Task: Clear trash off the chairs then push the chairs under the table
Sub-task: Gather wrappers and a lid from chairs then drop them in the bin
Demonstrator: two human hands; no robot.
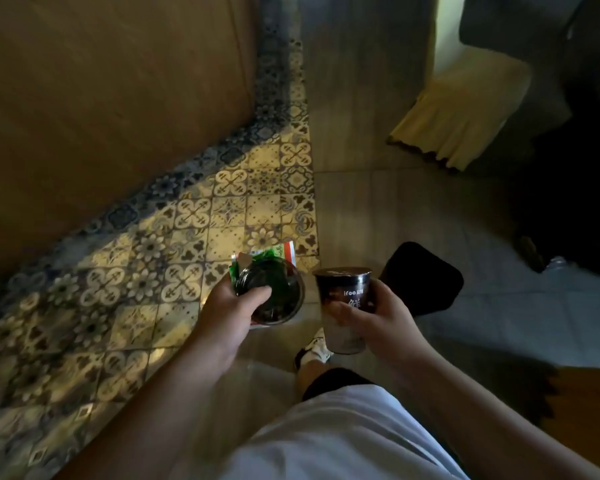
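My left hand (231, 311) grips a clear plastic cup (274, 294) with dark contents, together with a green and white wrapper (274, 251) that sticks out behind it. My right hand (378, 315) holds a sealed drink cup (343, 306), dark at the top and pale at the bottom, with white print on its side. Both are held in front of my waist over the floor. A black stool seat (426, 282) shows just behind the drink cup. No table top is plainly in view.
A large brown panel (101, 98) fills the upper left, above a strip of patterned tiles (187, 216). Plain grey floor (378, 202) runs ahead. A yellow-covered seat (465, 109) stands at the upper right, dark shapes beyond it. My shoe (317, 349) is below the cups.
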